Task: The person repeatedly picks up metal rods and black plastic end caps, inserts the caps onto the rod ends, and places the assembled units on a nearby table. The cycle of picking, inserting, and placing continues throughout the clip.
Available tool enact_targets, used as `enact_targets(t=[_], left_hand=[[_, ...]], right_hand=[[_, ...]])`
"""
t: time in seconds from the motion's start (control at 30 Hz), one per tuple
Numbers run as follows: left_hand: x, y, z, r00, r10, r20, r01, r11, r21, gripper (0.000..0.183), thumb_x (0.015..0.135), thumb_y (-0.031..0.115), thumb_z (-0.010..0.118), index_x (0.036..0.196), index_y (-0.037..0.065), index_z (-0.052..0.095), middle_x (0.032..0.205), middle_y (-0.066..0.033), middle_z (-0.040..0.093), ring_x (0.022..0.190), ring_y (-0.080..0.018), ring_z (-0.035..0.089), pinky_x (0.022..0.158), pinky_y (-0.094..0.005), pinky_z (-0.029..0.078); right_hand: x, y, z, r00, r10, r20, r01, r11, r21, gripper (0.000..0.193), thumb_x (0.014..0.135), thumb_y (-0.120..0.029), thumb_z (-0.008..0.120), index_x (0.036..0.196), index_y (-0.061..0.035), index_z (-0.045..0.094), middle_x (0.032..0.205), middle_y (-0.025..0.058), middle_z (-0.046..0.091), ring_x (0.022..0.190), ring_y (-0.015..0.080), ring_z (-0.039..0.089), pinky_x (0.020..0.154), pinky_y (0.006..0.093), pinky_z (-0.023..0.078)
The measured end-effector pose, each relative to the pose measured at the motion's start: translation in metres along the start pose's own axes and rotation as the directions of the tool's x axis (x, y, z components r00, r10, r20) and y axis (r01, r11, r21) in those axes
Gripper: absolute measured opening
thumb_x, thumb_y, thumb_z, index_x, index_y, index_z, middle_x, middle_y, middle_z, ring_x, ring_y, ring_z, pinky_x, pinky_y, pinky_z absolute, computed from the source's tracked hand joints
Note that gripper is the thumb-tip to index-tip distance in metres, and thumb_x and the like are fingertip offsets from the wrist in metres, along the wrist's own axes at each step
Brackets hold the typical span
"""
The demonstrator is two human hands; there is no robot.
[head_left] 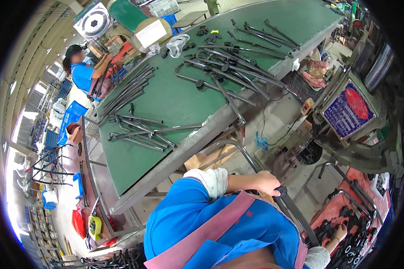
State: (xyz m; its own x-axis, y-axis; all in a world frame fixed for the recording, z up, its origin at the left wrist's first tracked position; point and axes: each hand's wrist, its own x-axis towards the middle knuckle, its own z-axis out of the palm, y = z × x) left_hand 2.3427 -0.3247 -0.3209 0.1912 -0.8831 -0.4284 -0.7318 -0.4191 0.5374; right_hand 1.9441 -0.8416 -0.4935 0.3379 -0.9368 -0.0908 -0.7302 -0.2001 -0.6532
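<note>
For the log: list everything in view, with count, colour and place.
Worktable: one, green-topped, centre
Loose tubes: many, dark metallic, in groups on the worktable
Gloves: apparently two, dark, one partly yellow, worktable's far side
Plastic bag: one, clear whitish, worktable's far edge
Dial: one, white, round, upper left
Co-worker: one, blue shirt, beyond the worktable
Large crate: one, blue, left
Machine: one, grey-green with blue-and-red plate, right
Small parts: many, black, lower right, on a red sheet
Held tube: one, dark grey, bent, before the body
Left fingers: one hand, bare, closed on the held tube
Right fingers: one hand, bare, at the small parts; grip unclear
</note>
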Motion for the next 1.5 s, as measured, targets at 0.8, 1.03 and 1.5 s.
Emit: enact_targets(t=[0.8,1.03,1.5], left_hand=[[0.019,-0.006,-0.010,0.996,0.070,0.052,-0.072,0.997,0.024,0.042,0.087,0.047,0.062,0.104,0.009,0.065,0.091,-0.0168,0.069,0.089,-0.0372,0.065,0.075,-0.0464,0.050],[0.024,-0.009,-0.012,0.994,0.105,0.031,-0.106,0.994,0.022,0.042,0.083,0.044,0.066,0.106,0.009,0.065,0.090,-0.0162,0.070,0.087,-0.0370,0.066,0.075,-0.0467,0.051],[0.025,-0.009,-0.009,0.993,0.114,0.001,-0.114,0.992,0.050,0.041,0.082,0.045,0.066,0.094,0.005,0.065,0.087,-0.0164,0.070,0.085,-0.0352,0.067,0.074,-0.0466,0.052]], right_hand=[[-0.291,-0.355,0.134,0.889,-0.193,0.415,-0.162,0.716,0.679,0.021,0.087,-0.001,0.067,0.107,0.0038,0.062,0.084,0.0074,0.067,0.068,0.0104,0.066,0.060,0.0212,0.052],[-0.296,-0.356,0.150,0.892,-0.183,0.413,-0.143,0.754,0.641,0.016,0.087,-0.002,0.067,0.100,0.0045,0.061,0.075,0.0056,0.066,0.066,0.0084,0.065,0.057,0.0212,0.051],[-0.297,-0.357,0.155,0.921,-0.348,0.176,0.245,0.867,0.434,0.013,0.076,-0.009,0.074,0.082,0.0008,0.067,0.061,0.0101,0.058,0.058,0.0262,0.057,0.058,0.0361,0.045]])
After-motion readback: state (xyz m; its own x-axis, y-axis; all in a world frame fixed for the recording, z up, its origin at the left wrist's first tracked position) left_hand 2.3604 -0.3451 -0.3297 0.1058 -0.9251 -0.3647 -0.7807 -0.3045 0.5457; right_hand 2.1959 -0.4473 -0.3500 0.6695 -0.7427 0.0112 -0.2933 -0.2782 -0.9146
